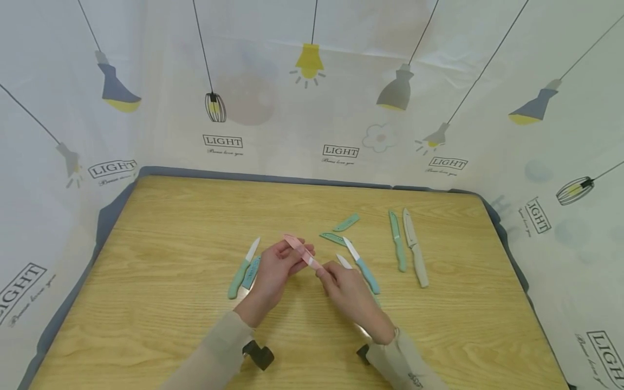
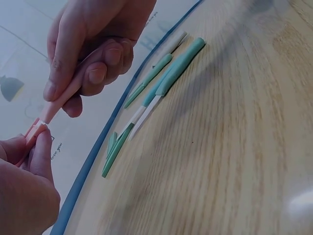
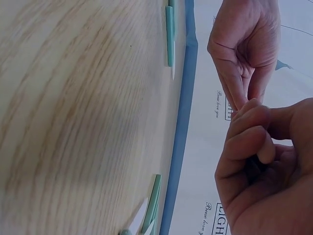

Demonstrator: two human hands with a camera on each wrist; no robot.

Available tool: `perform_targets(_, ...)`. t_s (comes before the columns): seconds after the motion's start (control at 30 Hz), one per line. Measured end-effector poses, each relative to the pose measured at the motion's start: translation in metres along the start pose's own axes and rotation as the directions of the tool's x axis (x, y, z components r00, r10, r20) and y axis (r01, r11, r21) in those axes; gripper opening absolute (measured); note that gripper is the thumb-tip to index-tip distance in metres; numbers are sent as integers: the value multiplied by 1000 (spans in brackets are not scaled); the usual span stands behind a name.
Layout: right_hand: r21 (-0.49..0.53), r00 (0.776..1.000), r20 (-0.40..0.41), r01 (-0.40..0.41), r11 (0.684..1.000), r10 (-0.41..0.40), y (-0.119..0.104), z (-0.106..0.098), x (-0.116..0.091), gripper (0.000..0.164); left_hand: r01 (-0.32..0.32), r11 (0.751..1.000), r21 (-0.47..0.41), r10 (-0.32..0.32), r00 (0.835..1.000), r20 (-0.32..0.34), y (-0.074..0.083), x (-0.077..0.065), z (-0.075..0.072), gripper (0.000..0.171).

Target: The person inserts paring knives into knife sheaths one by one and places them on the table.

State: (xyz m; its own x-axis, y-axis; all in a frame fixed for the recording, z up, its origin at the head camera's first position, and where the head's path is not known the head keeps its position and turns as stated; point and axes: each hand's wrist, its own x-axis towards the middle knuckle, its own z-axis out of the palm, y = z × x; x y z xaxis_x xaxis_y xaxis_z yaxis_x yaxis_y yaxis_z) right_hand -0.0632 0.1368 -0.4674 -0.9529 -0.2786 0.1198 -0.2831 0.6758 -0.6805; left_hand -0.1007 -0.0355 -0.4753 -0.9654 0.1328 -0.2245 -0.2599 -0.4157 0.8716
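Observation:
My left hand (image 1: 278,268) pinches a pink blade sheath (image 1: 294,244) between thumb and fingertips. My right hand (image 1: 348,290) grips the pink handle (image 2: 68,95) of a small knife, fingers curled round it. The blade is mostly inside the sheath, with a short white stretch showing at its mouth. Both hands are raised over the table, nearly meeting at the knife. In the right wrist view the right hand (image 3: 266,166) hides the handle. Just left of the left hand lie a green-handled knife (image 1: 239,279), its white blade bare, and a teal sheath (image 1: 251,272).
Right of the hands lies a blue-handled knife (image 1: 366,275) with a bare blade; another white blade (image 1: 343,261) shows partly behind the right hand. Two green sheaths (image 1: 346,222) lie farther back. A green sheathed knife (image 1: 397,244) and a longer cream one (image 1: 416,252) lie farther right.

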Motion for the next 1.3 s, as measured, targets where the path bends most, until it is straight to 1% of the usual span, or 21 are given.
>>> perform_targets(0.17,30,1000,14,-7,1000,7,0,1,0,26,14,1000,1,-14,1000,-4,-1,0,-1,32)
perform_targets(0.27,9,1000,27,0,1000,0,1,2,0,26,20,1000,14,-20,1000,1,-1,1,-2,36)
perform_targets(0.33,-33,999,35,11,999,-9,2,1,1,26,25,999,24,-25,1000,0,-2,1,-2,39)
perform_targets(0.43,-131,999,37,40,991,-36,4,0,3,25,34,999,34,-34,999,-12,-2,3,-1,39)
perform_targets(0.5,-193,998,24,56,980,-52,6,-1,4,23,39,998,39,-38,999,-23,-2,4,0,38)
perform_targets(0.6,-259,997,-9,70,963,-75,8,-2,6,21,46,998,31,-45,998,-39,-2,4,2,38)
perform_targets(0.77,-322,992,-59,83,943,-107,9,-3,6,20,40,999,20,-38,997,-61,-3,6,7,36)
perform_targets(0.97,-339,988,-87,89,937,-125,9,-4,5,18,36,999,24,-35,998,-52,-4,6,10,36)
perform_targets(1.03,-332,988,-93,85,939,-123,11,-5,4,17,37,999,27,-35,998,-52,-4,6,9,37)
perform_targets(1.13,-322,991,-101,54,945,-92,15,-9,3,17,32,999,30,-30,998,-62,-5,7,6,36)
perform_targets(1.3,-317,995,-99,-42,947,11,24,-20,1,22,8,1000,26,-5,996,-90,-5,6,-1,38)
